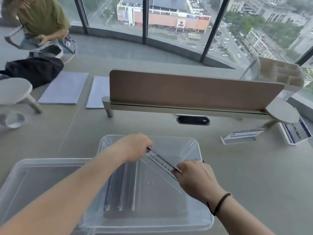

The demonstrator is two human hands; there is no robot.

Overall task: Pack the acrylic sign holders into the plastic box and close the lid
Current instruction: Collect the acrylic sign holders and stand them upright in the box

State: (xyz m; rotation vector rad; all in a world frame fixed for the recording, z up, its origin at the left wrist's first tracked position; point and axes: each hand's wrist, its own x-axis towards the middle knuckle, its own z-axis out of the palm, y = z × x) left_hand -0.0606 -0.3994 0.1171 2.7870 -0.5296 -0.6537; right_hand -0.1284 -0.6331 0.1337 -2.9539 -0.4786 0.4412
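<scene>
A clear plastic box (199, 150) stands on the desk in front of me. Several acrylic sign holders (122, 187) stand packed along its left side. Over the box I hold one more sign holder (162, 161), tilted: my left hand (135, 146) pinches its far end and my right hand (196, 177) grips its near end. The clear lid (33, 177) lies flat to the left of the box, partly under my left forearm. Two more sign holders (242, 135) (294, 133) sit on the desk at the right.
A brown divider panel (194, 90) runs across the desk behind the box, with a cable port (193, 119) below it. Paper stacks (64, 88) and a black bag (33, 70) lie at the far left. A tape roll (11, 119) sits left. Another person sits beyond.
</scene>
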